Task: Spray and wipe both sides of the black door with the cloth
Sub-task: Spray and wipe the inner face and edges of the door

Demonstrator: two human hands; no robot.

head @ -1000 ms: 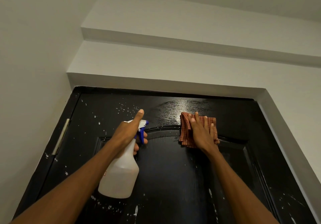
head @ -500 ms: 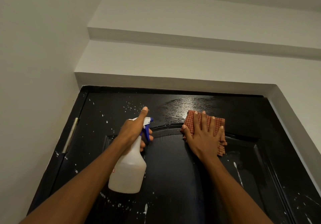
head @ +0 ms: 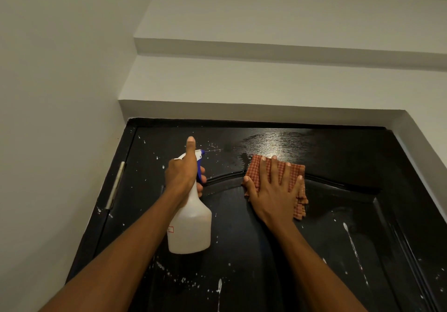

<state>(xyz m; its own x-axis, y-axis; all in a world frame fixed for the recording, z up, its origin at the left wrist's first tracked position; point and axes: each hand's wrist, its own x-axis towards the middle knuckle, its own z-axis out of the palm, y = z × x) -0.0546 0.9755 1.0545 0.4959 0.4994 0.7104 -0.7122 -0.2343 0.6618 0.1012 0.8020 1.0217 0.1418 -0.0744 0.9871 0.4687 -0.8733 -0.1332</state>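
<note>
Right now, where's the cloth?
Head view: the checked cloth lies flat on the upper black door, right of centre, under the right hand, right of the spray bottle.

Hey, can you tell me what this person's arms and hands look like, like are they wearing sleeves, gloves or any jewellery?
Both forearms are bare as far as the frame shows, with no sleeves in view. The left hand and right hand have no gloves. No rings, watch or bracelets show on the fingers or wrists. The fingernails look short and unpainted.

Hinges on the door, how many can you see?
1. The hinge sits on the left edge of the black door, beside the wall. Lower ones may be out of view.
</note>
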